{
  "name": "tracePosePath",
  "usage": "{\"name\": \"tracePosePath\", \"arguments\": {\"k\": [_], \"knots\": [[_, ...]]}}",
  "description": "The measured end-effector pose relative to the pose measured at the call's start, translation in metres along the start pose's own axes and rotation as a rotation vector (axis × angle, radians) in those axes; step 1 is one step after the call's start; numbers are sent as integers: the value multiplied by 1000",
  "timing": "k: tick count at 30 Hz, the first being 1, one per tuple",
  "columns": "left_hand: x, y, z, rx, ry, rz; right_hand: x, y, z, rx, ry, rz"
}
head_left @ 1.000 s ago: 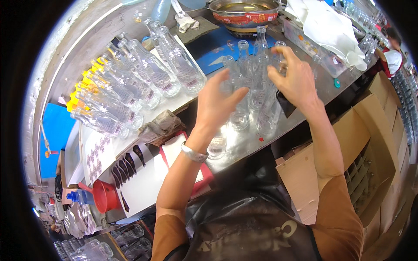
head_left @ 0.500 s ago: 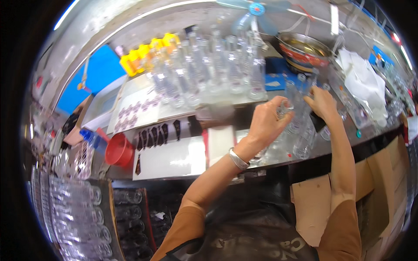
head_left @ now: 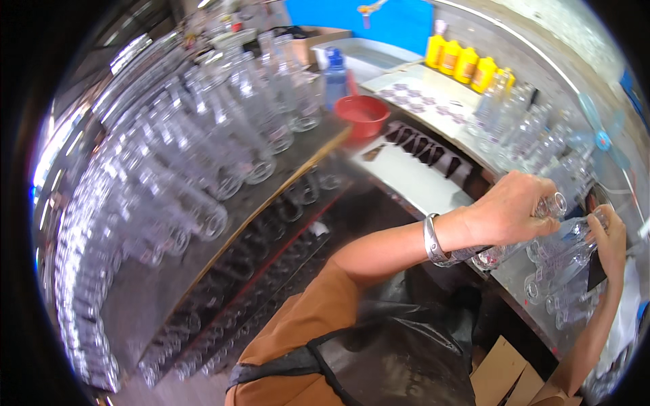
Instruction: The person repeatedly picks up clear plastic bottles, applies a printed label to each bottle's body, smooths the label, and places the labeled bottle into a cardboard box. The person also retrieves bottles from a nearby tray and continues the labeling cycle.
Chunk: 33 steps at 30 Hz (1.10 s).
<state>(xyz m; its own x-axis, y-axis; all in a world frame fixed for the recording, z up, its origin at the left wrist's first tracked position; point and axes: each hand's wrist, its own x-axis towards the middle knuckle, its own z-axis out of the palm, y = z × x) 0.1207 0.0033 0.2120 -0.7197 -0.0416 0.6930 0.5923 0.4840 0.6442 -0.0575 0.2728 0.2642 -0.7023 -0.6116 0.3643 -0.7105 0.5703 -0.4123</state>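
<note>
A bunch of clear empty bottles (head_left: pixel 558 260) lies on its side over the edge of a steel counter (head_left: pixel 518 281) at the right. My left hand (head_left: pixel 511 210), with a silver bracelet on the wrist, grips the near side of the bunch around the necks. On the far side, close to the picture's rim, my right hand (head_left: pixel 613 237) clasps the same bunch. The bottles are pressed together between the two hands. How many bottles each hand covers is hidden by the fingers.
Tiered shelves (head_left: pixel 271 196) at the left hold several rows of clear bottles (head_left: pixel 203 155). On the counter stand a red bowl (head_left: pixel 362 111), a blue spray bottle (head_left: pixel 335 74), yellow bottles (head_left: pixel 464 61), label sheets (head_left: pixel 420 101) and more clear bottles (head_left: pixel 521 128). Cardboard boxes (head_left: pixel 508 372) sit below.
The view has swung left, bringing the bottle shelves into sight. Both hands stay closed on the bunch of bottles, now at the right of the picture.
</note>
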Motion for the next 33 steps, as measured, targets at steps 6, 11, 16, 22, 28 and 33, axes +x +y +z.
{"name": "tracePosePath", "arguments": {"k": [6, 11, 16, 22, 28, 33], "knots": [[-45, 69, -78, 196, 182, -132, 48, -90, 38, 107, -25, -322], [-89, 139, -125, 334, 356, -248, 88, -164, 61, 287, -214, -597], [-148, 220, -145, 530, 581, -505, 80, -254, 83, 417, -344, -886], [-234, 297, -198, 929, 808, -600, 35, -381, 98, 632, -527, -1229], [-307, 355, -272, 1203, 1088, -660, -11, -492, 112, 682, -600, -1470], [-363, 357, -360, 1235, 1106, -729, -53, -567, 141, 745, -574, -1512]]}}
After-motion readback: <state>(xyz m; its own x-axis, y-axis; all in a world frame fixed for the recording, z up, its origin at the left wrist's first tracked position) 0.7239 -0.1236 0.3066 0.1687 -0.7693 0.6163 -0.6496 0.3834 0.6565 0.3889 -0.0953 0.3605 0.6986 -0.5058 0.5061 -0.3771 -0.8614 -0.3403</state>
